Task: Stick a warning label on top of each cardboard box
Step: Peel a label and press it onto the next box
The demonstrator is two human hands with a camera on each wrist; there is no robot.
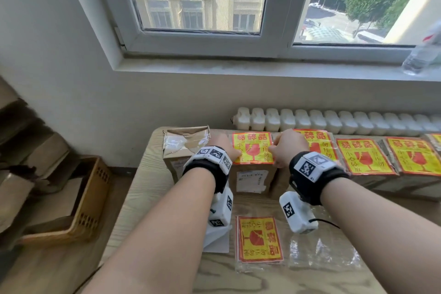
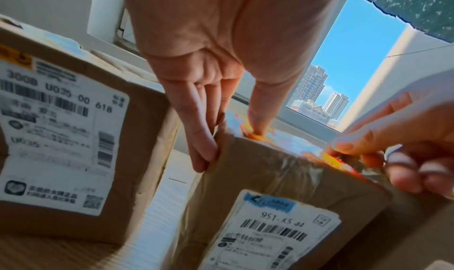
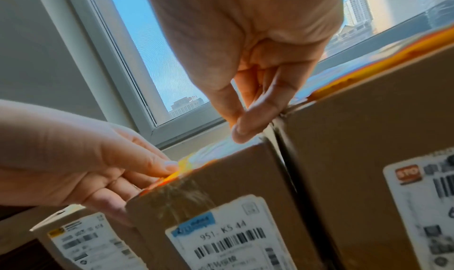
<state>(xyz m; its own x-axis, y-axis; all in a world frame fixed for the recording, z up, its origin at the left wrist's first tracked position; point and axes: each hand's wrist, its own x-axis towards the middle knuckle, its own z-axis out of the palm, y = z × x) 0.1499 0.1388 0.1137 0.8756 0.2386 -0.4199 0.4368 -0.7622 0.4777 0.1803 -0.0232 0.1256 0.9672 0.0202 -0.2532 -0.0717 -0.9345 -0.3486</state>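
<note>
Because a sticker bonds only where rubbed flat, warning label [image 1: 253, 148] kept pinned on top of the second cardboard box [image 1: 250, 181] from the left, lying square to its edges. Left hand [image 1: 224, 148] spread: thumb down on the label's near left corner, straight fingers laid along the box's side, probably to steady it. Right hand [image 1: 288, 148] curled, thumb and forefinger pinching the label's near right corner at the box edge, seemingly to hold it taut. Bare box [image 1: 183, 148] just left, not yet labelled; labelled boxes [image 1: 365, 157] to the right. Spare labels [image 1: 260, 238] stacked on the desk [image 1: 148, 174], near the wrists for easy reach.
</note>
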